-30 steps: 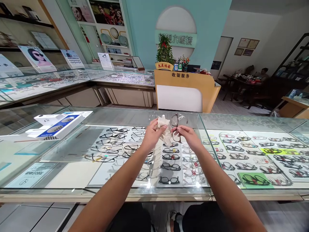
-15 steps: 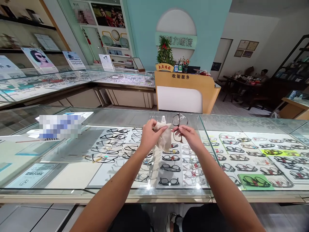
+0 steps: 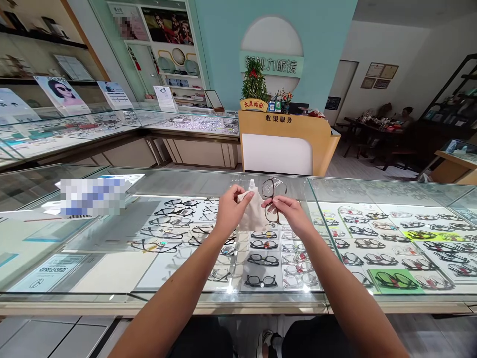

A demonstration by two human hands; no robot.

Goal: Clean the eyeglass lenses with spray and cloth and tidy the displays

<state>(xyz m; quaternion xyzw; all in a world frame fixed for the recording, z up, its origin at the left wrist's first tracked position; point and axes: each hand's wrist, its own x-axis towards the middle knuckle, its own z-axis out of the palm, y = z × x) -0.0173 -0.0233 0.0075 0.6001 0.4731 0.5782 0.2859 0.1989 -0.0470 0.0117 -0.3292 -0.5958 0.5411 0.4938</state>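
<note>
My left hand (image 3: pixel 231 208) is closed on a pale cream cloth (image 3: pixel 253 214), pinched between thumb and fingers so that it hangs down. Just behind the cloth shows the white top of a small bottle (image 3: pixel 252 183); whether it stands on the glass I cannot tell. Dark-framed eyeglasses (image 3: pixel 269 188) are in my right hand (image 3: pixel 292 211), gripped near the middle between thumb and fingers. Their two lenses sit one above the other, just right of the cloth. Both hands are over the glass top of a display case.
Beneath the hands, the glass display case (image 3: pixel 179 297) holds rows of eyeglass frames (image 3: pixel 263 259). Papers (image 3: pixel 122 180) lie on its left part. Beyond it stand a wooden cashier counter (image 3: pixel 324 136) and further cases (image 3: pixel 201 128). A person (image 3: pixel 407 117) sits far right.
The eyeglasses have shifted slightly left and down, closer to the cloth. The cloth hangs more spread out and a little further left. Both hands keep their holds.
</note>
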